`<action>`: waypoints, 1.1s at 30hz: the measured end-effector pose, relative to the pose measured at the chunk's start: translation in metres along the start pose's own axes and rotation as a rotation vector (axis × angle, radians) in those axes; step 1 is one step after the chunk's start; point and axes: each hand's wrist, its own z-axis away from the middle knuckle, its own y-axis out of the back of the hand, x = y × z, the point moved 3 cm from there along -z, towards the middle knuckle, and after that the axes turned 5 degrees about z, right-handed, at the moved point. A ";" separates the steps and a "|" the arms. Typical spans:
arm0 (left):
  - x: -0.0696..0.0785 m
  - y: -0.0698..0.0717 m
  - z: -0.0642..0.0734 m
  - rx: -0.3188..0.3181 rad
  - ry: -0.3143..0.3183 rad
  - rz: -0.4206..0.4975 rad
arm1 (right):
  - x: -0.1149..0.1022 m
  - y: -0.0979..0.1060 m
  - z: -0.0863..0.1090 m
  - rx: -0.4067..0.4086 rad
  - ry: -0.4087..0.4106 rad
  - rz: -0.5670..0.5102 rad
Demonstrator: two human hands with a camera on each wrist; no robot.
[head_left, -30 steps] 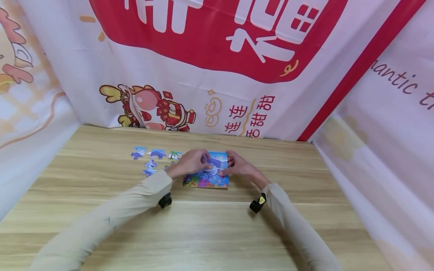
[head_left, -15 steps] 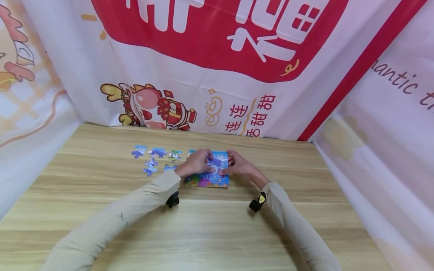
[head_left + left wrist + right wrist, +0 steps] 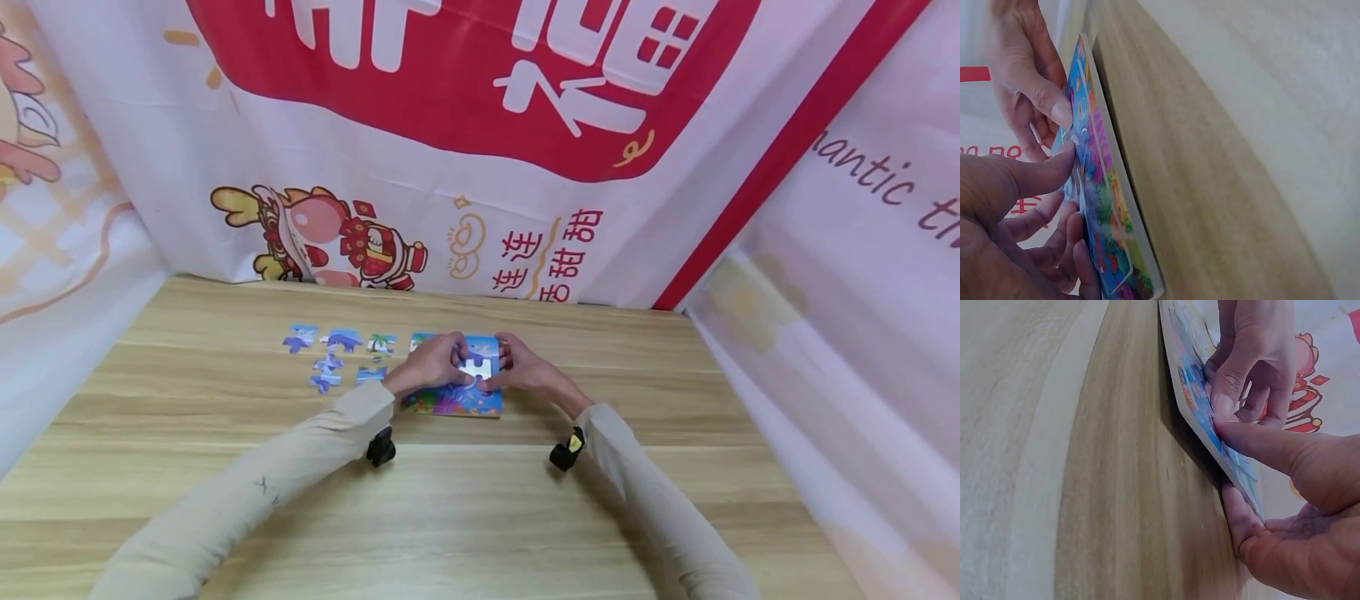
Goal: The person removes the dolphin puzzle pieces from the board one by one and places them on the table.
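On the wooden table lies a blue jigsaw board (image 3: 450, 403) with a colourful sea picture. At its right edge, my right hand (image 3: 525, 367) grips the board, thumb on top and fingers underneath in the right wrist view. My left hand (image 3: 435, 360) reaches over the board from the left, thumb and bent fingers (image 3: 1054, 237) at its surface. I cannot tell whether a piece is between them. A white, notched patch (image 3: 476, 367) shows on the board between the hands. Loose puzzle pieces, including a purple-and-blue one (image 3: 343, 340) and a palm-tree one (image 3: 381, 343), lie to the left.
More loose pieces, such as a blue one (image 3: 326, 380), lie near my left forearm. A printed white and red cloth (image 3: 450, 208) hangs behind the wooden table (image 3: 480, 517), with cloth walls on both sides.
My left hand has shifted slightly right over the board. A bright white notched patch has appeared between the hands. The right hand keeps its grip at the board's edge.
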 end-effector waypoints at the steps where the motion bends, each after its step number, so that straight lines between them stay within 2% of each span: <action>1: 0.000 -0.001 0.001 0.008 -0.001 0.006 | 0.000 0.000 0.000 -0.001 0.001 0.001; 6: 0.000 -0.002 0.003 0.032 0.013 0.030 | -0.001 -0.002 0.001 -0.011 0.019 0.016; 12: 0.000 -0.002 0.003 0.049 -0.004 0.090 | -0.003 -0.002 0.003 -0.002 0.038 0.040; 16: -0.002 0.001 0.004 0.037 -0.028 0.160 | -0.005 -0.001 0.004 -0.003 0.047 0.051; 22: -0.006 0.004 0.008 0.015 -0.077 0.340 | -0.007 -0.003 0.004 -0.006 0.037 0.030; 26: -0.008 0.004 0.008 0.013 -0.085 0.386 | -0.006 -0.004 0.006 -0.012 0.021 0.019; 33: -0.009 0.017 0.008 0.038 -0.014 0.463 | -0.007 -0.002 0.003 -0.015 0.010 0.022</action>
